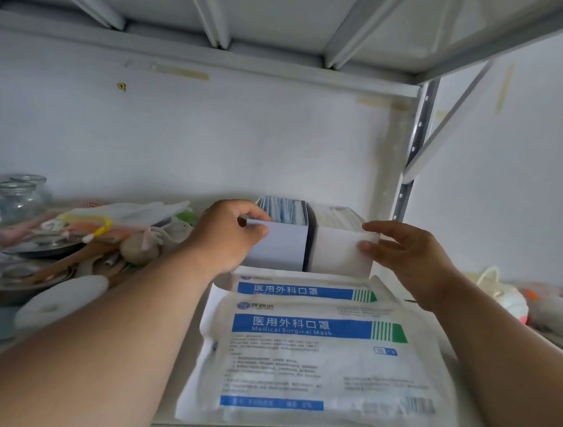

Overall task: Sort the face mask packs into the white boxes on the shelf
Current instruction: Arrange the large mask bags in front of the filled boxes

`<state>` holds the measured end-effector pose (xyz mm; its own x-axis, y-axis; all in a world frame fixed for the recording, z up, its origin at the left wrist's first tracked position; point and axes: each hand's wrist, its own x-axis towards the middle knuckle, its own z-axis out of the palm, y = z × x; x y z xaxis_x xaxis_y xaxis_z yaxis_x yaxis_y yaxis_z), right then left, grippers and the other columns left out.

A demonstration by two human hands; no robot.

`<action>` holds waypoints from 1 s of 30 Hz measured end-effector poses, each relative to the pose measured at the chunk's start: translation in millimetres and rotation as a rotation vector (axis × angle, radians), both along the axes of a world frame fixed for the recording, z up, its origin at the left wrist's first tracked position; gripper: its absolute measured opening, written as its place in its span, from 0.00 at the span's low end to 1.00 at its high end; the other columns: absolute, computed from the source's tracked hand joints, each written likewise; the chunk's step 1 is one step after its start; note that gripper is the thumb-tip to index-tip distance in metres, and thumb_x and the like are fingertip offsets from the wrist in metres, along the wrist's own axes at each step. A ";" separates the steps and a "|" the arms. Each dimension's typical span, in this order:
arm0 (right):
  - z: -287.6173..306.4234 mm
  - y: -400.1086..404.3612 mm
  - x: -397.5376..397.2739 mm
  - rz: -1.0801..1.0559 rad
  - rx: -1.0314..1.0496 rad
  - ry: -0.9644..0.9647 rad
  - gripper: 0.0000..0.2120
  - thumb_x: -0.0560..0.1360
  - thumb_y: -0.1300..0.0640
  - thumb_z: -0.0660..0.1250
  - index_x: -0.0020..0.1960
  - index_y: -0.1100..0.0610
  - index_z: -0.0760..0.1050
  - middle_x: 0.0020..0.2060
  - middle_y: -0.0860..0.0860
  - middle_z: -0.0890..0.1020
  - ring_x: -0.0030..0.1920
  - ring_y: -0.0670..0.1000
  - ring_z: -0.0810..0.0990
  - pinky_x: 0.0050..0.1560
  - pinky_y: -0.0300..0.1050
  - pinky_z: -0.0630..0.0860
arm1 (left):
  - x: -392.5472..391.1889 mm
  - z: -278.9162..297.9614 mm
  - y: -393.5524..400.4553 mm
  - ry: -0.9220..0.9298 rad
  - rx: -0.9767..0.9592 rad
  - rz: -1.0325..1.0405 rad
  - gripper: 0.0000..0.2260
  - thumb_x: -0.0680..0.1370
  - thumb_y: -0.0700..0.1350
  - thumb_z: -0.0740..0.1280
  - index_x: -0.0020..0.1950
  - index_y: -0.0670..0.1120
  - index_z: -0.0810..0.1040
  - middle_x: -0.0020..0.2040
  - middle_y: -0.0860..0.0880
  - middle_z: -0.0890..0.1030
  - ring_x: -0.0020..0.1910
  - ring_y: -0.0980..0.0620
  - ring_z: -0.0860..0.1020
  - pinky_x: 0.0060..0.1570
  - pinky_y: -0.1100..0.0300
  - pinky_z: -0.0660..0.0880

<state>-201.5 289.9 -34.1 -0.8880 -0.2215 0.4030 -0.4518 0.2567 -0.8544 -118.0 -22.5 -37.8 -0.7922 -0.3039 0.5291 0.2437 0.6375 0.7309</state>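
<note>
Two white boxes stand side by side at the back of the shelf. The left box [282, 247] holds blue mask packs on edge; the right box [336, 254] holds white ones. My left hand [228, 234] grips the left box's front left corner, thumb over the rim. My right hand [403, 251] pinches the right box's front right corner. In front of the boxes lie two flat mask packs with blue label bands: a large one [320, 365] on top of another [304, 286], which shows only its far edge.
Left of the boxes is a clutter of glass jars [16, 198], a metal dish with wooden spoons [59, 260] and a white round lid [62, 299]. A shelf upright [416, 137] stands at the right. More items lie on a ledge at far right [522, 302].
</note>
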 end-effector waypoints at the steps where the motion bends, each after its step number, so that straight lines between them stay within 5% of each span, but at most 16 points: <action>1: -0.1 -0.6 0.8 0.005 0.006 -0.010 0.11 0.78 0.53 0.81 0.58 0.42 0.88 0.50 0.41 0.92 0.60 0.59 0.89 0.66 0.59 0.83 | -0.5 0.2 0.0 0.003 -0.009 0.005 0.05 0.80 0.48 0.75 0.48 0.59 0.85 0.44 0.50 0.83 0.43 0.49 0.80 0.44 0.58 0.75; 4: -0.2 -1.1 0.4 0.015 0.042 -0.031 0.12 0.79 0.54 0.80 0.60 0.42 0.88 0.52 0.40 0.92 0.63 0.67 0.86 0.71 0.72 0.78 | 0.0 1.8 0.9 0.010 -0.049 0.011 0.05 0.81 0.49 0.74 0.46 0.57 0.84 0.46 0.51 0.83 0.44 0.49 0.79 0.45 0.58 0.75; 7: -0.1 -1.6 -2.0 0.031 0.052 -0.040 0.12 0.80 0.54 0.80 0.61 0.42 0.88 0.53 0.39 0.91 0.63 0.62 0.87 0.71 0.70 0.80 | 1.9 4.1 3.8 0.040 -0.115 0.003 0.05 0.82 0.46 0.73 0.46 0.54 0.83 0.59 0.52 0.82 0.58 0.51 0.79 0.61 0.57 0.73; 10: -0.4 -1.9 -4.3 0.042 0.048 -0.044 0.12 0.79 0.54 0.80 0.61 0.42 0.88 0.53 0.39 0.91 0.62 0.59 0.88 0.72 0.71 0.80 | 4.8 6.7 7.1 0.062 -0.141 -0.013 0.05 0.81 0.45 0.73 0.45 0.51 0.83 0.60 0.52 0.81 0.61 0.51 0.78 0.61 0.60 0.69; 21: 0.5 -4.7 -1.1 0.127 -0.016 -0.039 0.25 0.79 0.54 0.80 0.75 0.44 0.81 0.65 0.41 0.88 0.63 0.51 0.88 0.70 0.55 0.81 | 13.6 10.9 12.9 0.018 -0.083 -0.058 0.05 0.81 0.51 0.73 0.56 0.54 0.83 0.65 0.56 0.77 0.65 0.56 0.74 0.61 0.61 0.67; 25: -2.0 -3.3 -5.2 0.110 0.016 -0.052 0.28 0.78 0.52 0.81 0.75 0.39 0.79 0.71 0.44 0.81 0.68 0.53 0.82 0.68 0.56 0.78 | 13.4 9.8 10.8 0.001 -0.131 -0.044 0.07 0.80 0.47 0.72 0.58 0.57 0.83 0.66 0.55 0.76 0.65 0.54 0.74 0.60 0.61 0.68; 30: -4.9 -2.5 -6.8 0.138 0.034 -0.077 0.23 0.80 0.59 0.79 0.70 0.38 0.82 0.71 0.47 0.80 0.61 0.52 0.85 0.58 0.49 0.85 | 13.5 9.5 9.9 0.001 -0.155 -0.040 0.08 0.82 0.46 0.72 0.59 0.57 0.83 0.67 0.55 0.76 0.67 0.54 0.74 0.61 0.62 0.67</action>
